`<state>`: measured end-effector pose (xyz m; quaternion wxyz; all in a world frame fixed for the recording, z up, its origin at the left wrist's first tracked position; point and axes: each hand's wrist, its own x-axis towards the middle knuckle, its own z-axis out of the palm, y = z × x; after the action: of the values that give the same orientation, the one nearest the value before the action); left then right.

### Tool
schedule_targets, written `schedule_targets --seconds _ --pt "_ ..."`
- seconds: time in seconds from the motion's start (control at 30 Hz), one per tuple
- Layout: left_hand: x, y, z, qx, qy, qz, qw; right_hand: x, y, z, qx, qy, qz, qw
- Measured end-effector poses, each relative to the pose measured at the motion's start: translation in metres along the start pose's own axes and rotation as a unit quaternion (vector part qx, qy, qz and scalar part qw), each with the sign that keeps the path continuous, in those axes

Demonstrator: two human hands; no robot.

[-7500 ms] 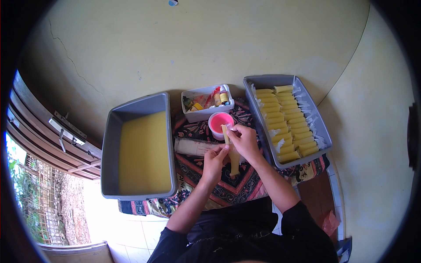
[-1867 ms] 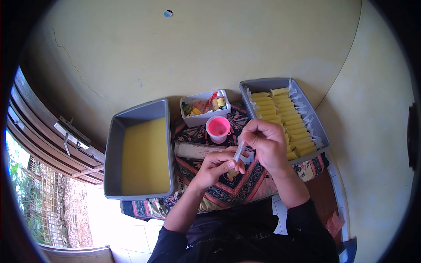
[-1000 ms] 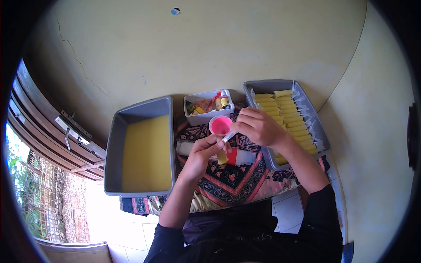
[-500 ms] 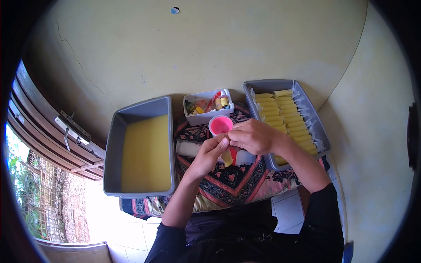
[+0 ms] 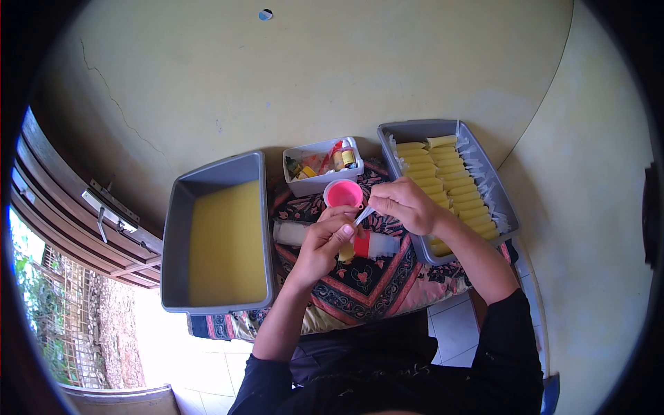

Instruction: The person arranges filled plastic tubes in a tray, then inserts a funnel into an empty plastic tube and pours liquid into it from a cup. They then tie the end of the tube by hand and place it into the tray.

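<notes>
Head view, looking down.

- Left hand: grip pressed together around a narrow plastic pouch. The pouch's yellow-filled lower end shows just below the fingers, over the patterned cloth that covers the surface.
- Right hand: thumb and fingertips pinch the pouch's clear, empty neck. The neck runs upward and to the right from the left grip to the right grip. The hands sit close together, joined by this short clear stretch.
- The pouch is held above the cloth, just in front of the pink cup and over a white roll that lies crosswise and has a red band near its right end. Cannot tell whether the pouch touches the roll.
- To the left of the hands: grey tub holding yellow liquid.
- To the right, beside the right wrist: grey tray with rows of filled yellow pouches, their clear tails along the right side.
- Behind the cup: small white box with small bottles.
</notes>
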<state>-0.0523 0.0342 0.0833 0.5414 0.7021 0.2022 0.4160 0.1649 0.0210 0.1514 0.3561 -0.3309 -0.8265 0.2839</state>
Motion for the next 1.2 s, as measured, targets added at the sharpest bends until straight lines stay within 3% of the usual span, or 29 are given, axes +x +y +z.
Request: schedule_targets --seconds 0.03,0.1,0.17,0.27,0.6,0.8,0.9,1.0,1.03,1.07,1.1,1.2 --pt "0.001 -0.002 -0.001 -0.001 0.000 0.000 1.000 -0.001 0.003 0.003 0.029 0.015 0.033 0.999" --pt "0.002 -0.004 -0.004 0.149 0.022 0.091 0.984 -0.003 0.005 0.007 0.057 0.028 0.065 0.996" --pt "0.000 -0.005 -0.007 0.177 0.036 0.094 0.979 -0.005 0.005 0.011 0.204 0.017 0.189 0.960" --pt "-0.006 -0.008 -0.009 0.219 0.067 0.092 0.969 -0.009 0.011 0.011 0.302 -0.020 0.265 0.916" --pt "-0.017 -0.016 -0.009 0.322 0.116 0.086 0.936 -0.013 0.019 0.017 0.267 -0.008 0.335 0.904" --pt "-0.012 -0.021 0.001 0.393 0.116 0.109 0.906 -0.011 0.013 0.030 0.415 0.098 0.354 0.832" --pt "-0.008 -0.029 0.008 0.394 0.118 0.123 0.903 -0.011 0.007 0.046 0.483 0.157 0.319 0.800" --pt "-0.006 -0.030 0.013 0.385 0.121 0.121 0.907 -0.012 0.011 0.068 0.160 0.180 0.181 0.953" --pt "-0.006 -0.030 0.015 0.381 0.121 0.117 0.909 -0.014 0.016 0.072 0.160 0.182 0.182 0.953" --pt "-0.006 -0.033 0.015 0.380 0.120 0.117 0.910 -0.016 0.020 0.076 -0.008 0.173 0.117 0.978" --pt "-0.005 -0.037 0.014 0.377 0.128 0.121 0.909 -0.018 0.024 0.078 -0.176 0.157 0.047 0.971" --pt "-0.007 -0.042 0.014 0.387 0.133 0.125 0.904 -0.021 0.026 0.079 -0.224 0.135 0.034 0.965"
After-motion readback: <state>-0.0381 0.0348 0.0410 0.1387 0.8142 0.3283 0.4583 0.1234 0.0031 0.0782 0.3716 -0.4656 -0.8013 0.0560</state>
